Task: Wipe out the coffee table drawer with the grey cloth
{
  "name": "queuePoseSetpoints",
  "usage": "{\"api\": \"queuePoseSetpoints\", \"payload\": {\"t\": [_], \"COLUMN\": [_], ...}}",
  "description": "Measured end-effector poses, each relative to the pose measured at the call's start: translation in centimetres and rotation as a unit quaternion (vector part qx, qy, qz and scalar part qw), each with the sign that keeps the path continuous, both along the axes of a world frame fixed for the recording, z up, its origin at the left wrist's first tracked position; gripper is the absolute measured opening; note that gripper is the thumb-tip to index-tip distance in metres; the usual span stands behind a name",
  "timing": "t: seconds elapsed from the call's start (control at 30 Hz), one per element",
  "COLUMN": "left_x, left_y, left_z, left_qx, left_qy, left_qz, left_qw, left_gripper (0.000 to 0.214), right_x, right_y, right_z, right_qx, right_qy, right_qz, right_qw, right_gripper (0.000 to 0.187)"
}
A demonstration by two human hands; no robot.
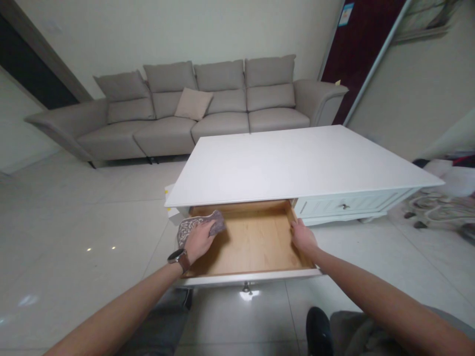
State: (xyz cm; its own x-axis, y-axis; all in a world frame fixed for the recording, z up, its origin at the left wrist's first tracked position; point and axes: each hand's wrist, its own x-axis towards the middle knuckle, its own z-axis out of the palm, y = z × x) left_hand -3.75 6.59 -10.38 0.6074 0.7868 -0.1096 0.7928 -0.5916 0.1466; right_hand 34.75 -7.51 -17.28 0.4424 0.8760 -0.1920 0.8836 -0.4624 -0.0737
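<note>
A wooden drawer (256,237) is pulled out of the white coffee table (289,158), its inside bare. My left hand (200,240), with a watch on the wrist, is closed on a purple-grey patterned cloth (218,222) at the drawer's left side. Part of the cloth drapes over that side wall. On the opposite side, my right hand (302,237) grips the drawer's right wall, fingers curled over its top edge. A small metal knob (246,287) sticks out from the drawer front.
Beyond the table stands a long grey sofa (222,118) with a beige cushion (193,104). A second, shut drawer (343,205) is right of the open one. A white box (172,212) sits by the table's left end. Shoes and tiled floor lie below.
</note>
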Motion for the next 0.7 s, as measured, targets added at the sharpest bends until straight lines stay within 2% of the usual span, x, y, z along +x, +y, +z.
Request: {"api": "queuePoseSetpoints", "payload": {"t": [0.07,0.13,0.23,0.3,0.4,0.53,0.6,0.7], "left_x": [1.0,1.6,2.1,2.2,2.7,3.9,4.1,3.0], "left_y": [-0.2,-0.6,-0.8,-0.7,-0.4,0.0,0.4,1.7], "left_z": [-1.3,-3.1,-5.8,-6.9,-7.5,-7.6,-7.6,-7.7], "left_qx": [-0.006,-0.053,-0.119,-0.112,-0.068,-0.085,-0.083,-0.06], "left_qy": [-0.013,0.017,0.083,0.108,0.102,0.106,0.119,0.149], "left_qz": [-0.065,-0.111,-0.093,-0.099,-0.149,-0.171,-0.148,-0.06], "left_qw": [0.998,0.992,0.985,0.983,0.981,0.976,0.978,0.985], "left_gripper": [0.056,0.065,0.077,0.082,0.082,0.089,0.091,0.086], "right_x": [0.1,0.0,0.0,-0.1,-0.1,0.0,0.0,0.0], "right_y": [0.0,0.0,0.1,0.2,0.3,0.3,0.3,0.2], "right_z": [-0.1,-0.1,0.0,0.1,0.1,0.1,0.1,0.3], "right_qx": [0.001,0.001,-0.002,-0.006,-0.012,-0.014,-0.012,-0.014], "right_qy": [0.003,0.003,0.001,0.002,0.006,0.014,0.013,0.015], "right_qz": [-0.001,-0.003,-0.007,-0.01,-0.011,-0.009,-0.009,-0.007], "right_qw": [1.0,1.0,1.0,1.0,1.0,1.0,1.0,1.0], "right_gripper": [0.031,0.032,0.033,0.033,0.031,0.03,0.029,0.031]}}
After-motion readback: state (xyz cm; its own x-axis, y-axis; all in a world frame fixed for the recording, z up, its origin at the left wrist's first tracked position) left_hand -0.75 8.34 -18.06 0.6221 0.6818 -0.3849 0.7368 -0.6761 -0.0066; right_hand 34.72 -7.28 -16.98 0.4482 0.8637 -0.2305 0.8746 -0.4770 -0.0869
